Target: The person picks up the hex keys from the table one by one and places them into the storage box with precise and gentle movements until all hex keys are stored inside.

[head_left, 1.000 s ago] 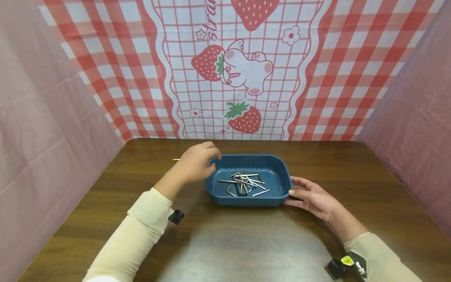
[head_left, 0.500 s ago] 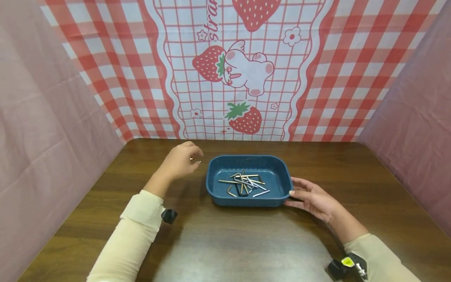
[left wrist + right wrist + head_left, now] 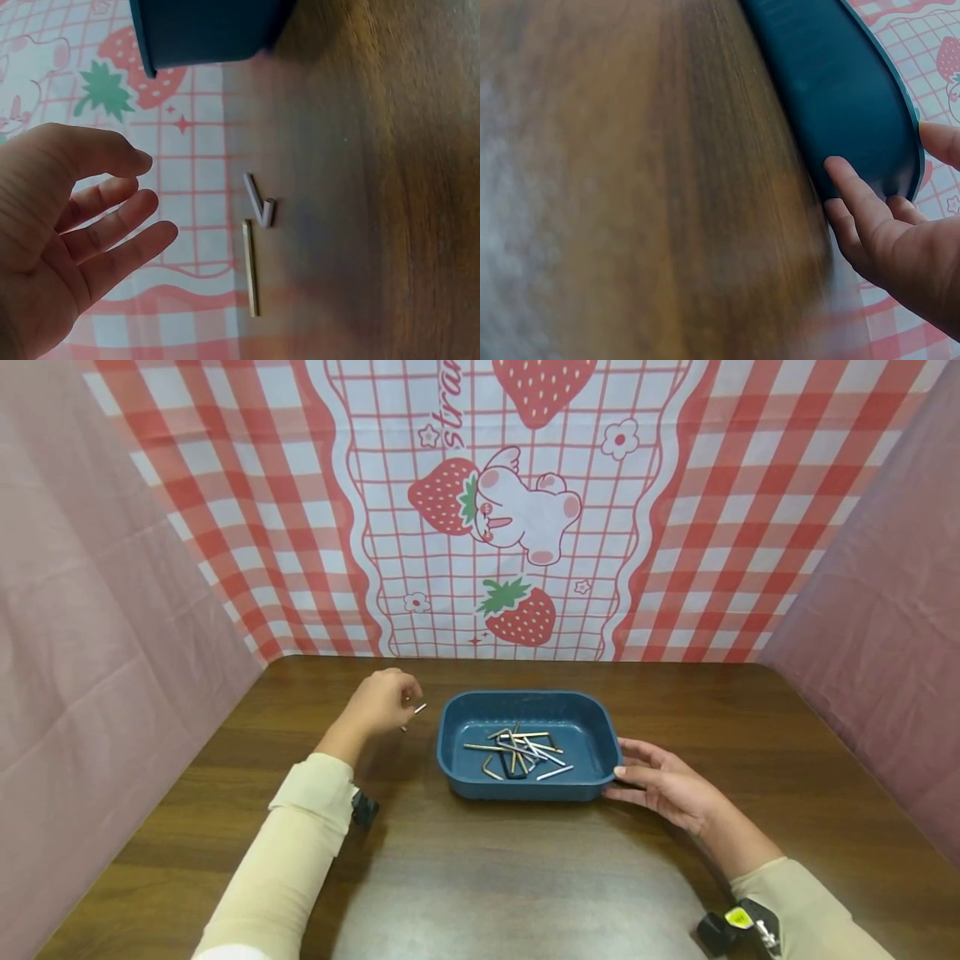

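My left hand [image 3: 381, 700] hovers low over the table, left of the tray, with nothing in its grasp. Its fingers [image 3: 124, 259] are loosely bent and apart. Beside it lie a silver bent hex key [image 3: 265, 213] and a brass-coloured rod-like key [image 3: 250, 270]; in the head view the hand partly hides them. A blue rectangular tray [image 3: 540, 789] stands mid-table, holding a heap of silver, brass and black hex keys [image 3: 517, 752]. At its right end, my right hand [image 3: 667, 783] touches the outer wall with extended fingers [image 3: 859, 196], its thumb at the rim.
The brown wooden table [image 3: 510, 877] reaches back to a strawberry-print checked cloth [image 3: 517, 527]. Pink cloth [image 3: 112, 610] hangs at the left, and more pink cloth [image 3: 877, 610] at the right.
My left hand has moved left from the tray's left rim to above the loose keys on the table. The right hand and the tray have stayed in place.
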`<state>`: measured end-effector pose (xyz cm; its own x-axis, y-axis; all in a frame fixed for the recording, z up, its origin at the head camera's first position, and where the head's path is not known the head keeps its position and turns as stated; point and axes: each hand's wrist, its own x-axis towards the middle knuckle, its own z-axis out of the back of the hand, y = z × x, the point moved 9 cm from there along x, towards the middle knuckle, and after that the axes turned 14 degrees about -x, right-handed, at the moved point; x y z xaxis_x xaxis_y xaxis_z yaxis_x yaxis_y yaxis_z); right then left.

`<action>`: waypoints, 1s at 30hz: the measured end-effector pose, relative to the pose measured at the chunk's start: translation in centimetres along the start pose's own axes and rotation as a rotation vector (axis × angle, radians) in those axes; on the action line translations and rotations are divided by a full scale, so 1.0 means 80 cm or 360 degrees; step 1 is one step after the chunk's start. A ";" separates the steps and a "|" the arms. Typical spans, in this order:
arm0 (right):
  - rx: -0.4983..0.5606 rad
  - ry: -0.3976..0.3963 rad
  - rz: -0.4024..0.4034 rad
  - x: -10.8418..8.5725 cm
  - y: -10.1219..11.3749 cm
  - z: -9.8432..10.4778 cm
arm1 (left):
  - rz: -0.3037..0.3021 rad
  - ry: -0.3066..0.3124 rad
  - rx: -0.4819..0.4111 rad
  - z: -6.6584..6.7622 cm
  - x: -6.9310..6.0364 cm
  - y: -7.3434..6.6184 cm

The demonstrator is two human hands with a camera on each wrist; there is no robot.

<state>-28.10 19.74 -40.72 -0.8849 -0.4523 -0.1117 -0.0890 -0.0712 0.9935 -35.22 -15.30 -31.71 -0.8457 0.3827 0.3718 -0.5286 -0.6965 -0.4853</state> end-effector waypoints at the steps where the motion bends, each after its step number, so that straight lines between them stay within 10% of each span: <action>1: -0.0001 0.0000 0.0000 0.000 0.000 0.000 | 0.0008 0.0014 0.0008 -0.003 0.002 0.004; 30: -0.0020 0.0010 -0.0010 0.000 -0.001 0.001 | 0.0548 0.0538 0.0284 -0.071 0.025 0.073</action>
<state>-28.15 19.83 -40.81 -0.8815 -0.4571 -0.1184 -0.0891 -0.0852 0.9924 -40.43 -15.16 -38.29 -0.9606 0.2673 -0.0765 -0.2196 -0.8981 -0.3811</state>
